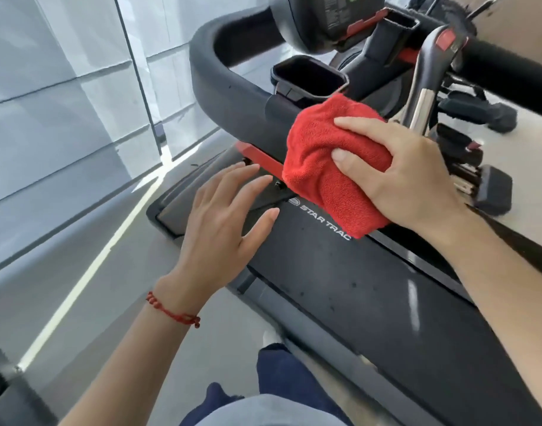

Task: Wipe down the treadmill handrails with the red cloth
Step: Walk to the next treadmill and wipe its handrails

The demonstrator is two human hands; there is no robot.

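Right hand (pixel 408 176) grasping bunched red cloth (pixel 328 176), thumb and fingers curled over it, pressing it on dark handrail (pixel 232 87) just below cup holder (pixel 309 75). Cloth tail hangs over treadmill side panel (pixel 371 290). Left hand (pixel 223 222) released, fingers straight, spread, hovering beside cloth, holding nothing. Red bracelet (pixel 171 312) on left wrist.

A gym, judging by the branded treadmill (pixel 371 287) with its padded handrail (pixel 232 87) and cup holder (pixel 309 76), more exercise machines (pixel 466 142) beyond it, and a smooth grey floor (pixel 79 241) beside pale panelled walls (pixel 48 72)
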